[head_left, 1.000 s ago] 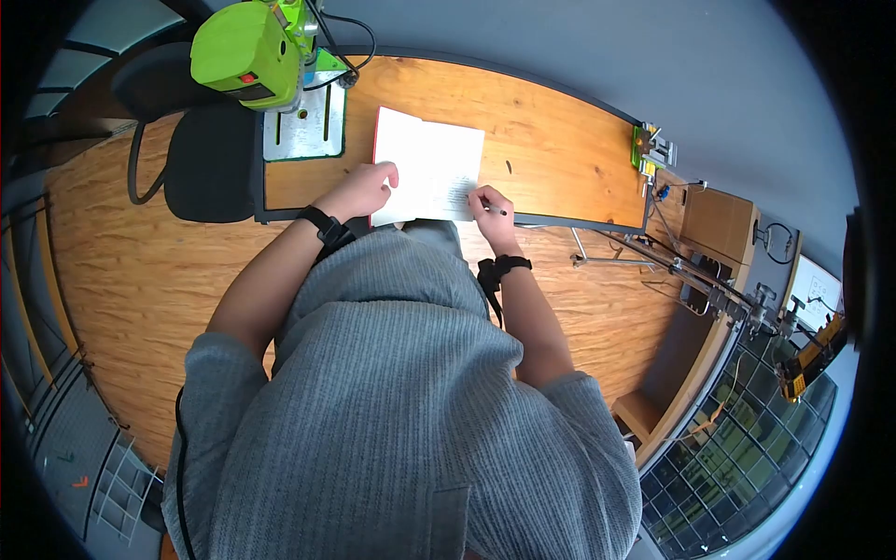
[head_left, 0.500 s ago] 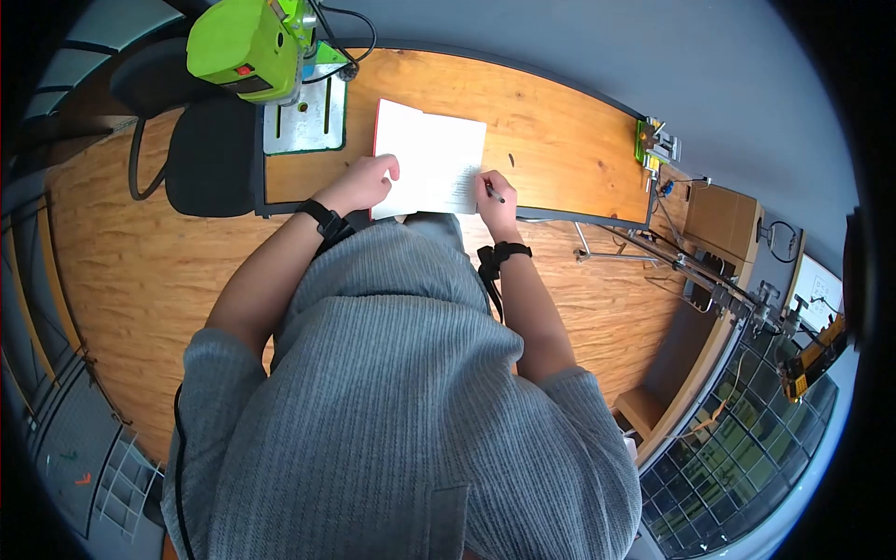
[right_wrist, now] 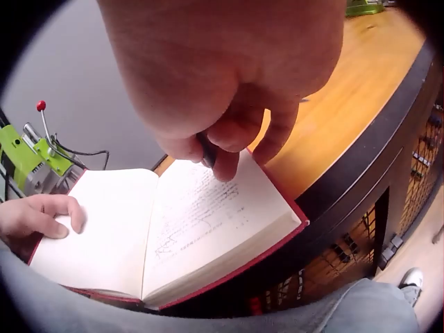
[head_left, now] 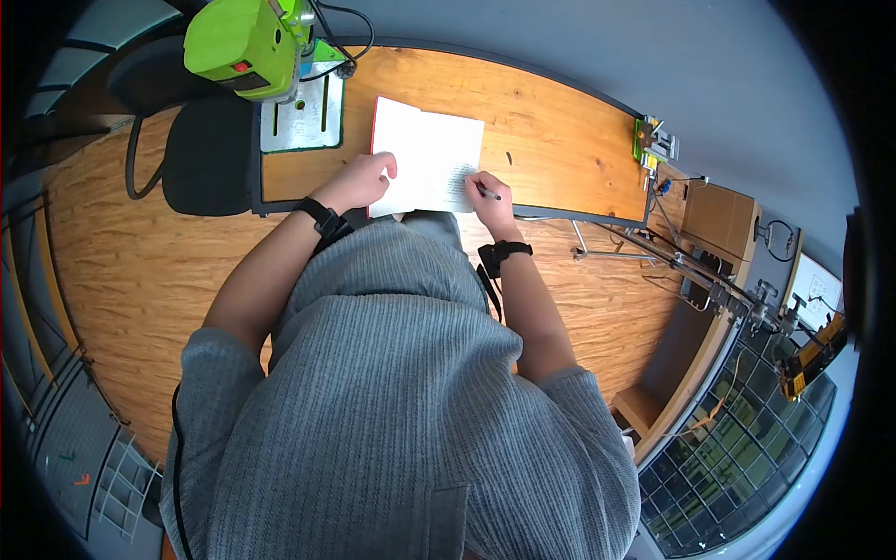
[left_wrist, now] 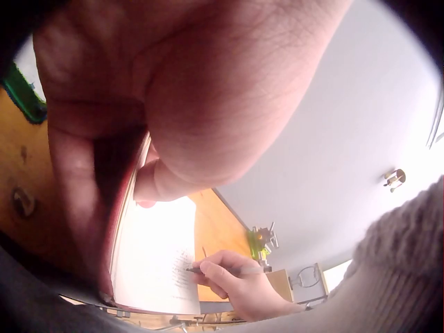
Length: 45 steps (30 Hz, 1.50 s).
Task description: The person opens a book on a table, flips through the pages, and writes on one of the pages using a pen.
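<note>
The fingers (right_wrist: pixel 225 161) of the right hand (head_left: pixel 489 198) are pinched round a dark pen (right_wrist: pixel 206 148), its tip set on the right page of the open book (head_left: pixel 425 159). The book's left page is pressed flat by the loosely bent left hand (head_left: pixel 362 182). The book lies at the near edge of the tabletop (head_left: pixel 560 140). Were that pressure eased, the page could be lifted and the writing skewed.
</note>
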Each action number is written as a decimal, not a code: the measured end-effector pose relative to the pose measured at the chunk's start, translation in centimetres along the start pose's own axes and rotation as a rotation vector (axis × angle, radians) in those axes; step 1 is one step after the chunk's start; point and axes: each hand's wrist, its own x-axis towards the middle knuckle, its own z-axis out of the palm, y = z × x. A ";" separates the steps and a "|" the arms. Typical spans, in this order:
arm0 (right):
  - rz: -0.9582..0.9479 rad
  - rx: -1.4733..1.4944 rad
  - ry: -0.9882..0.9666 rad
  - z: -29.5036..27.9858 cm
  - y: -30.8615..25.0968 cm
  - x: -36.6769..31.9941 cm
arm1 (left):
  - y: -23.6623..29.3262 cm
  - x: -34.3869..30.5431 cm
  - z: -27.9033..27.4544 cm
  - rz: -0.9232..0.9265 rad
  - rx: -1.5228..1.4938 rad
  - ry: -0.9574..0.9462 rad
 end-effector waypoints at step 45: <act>0.041 0.012 0.116 -0.7 2.2 0.6 | -0.4 0.0 0.7 0.033 -0.009 0.061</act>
